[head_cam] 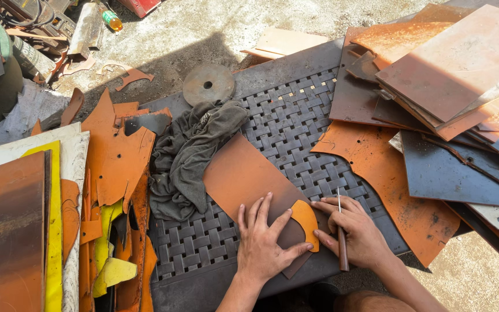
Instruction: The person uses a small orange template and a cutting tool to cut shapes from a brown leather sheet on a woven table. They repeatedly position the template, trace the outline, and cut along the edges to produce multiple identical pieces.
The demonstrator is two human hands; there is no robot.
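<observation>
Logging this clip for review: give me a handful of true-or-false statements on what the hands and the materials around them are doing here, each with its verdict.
1. The left hand presses flat on a brown sheet. True.
2. The right hand holds a pair of scissors. False: it grips a thin pointed scriber with a dark handle.
3. A small orange curved template lies on the sheet between the two hands. True.
4. The work surface is a smooth glass table. False: it is a dark woven-pattern mat.
5. A dark crumpled cloth lies to the left of the sheet. True.
6. The round metal disc rests on top of the sheet. False: it lies apart, on the ground beyond the mat.
</observation>
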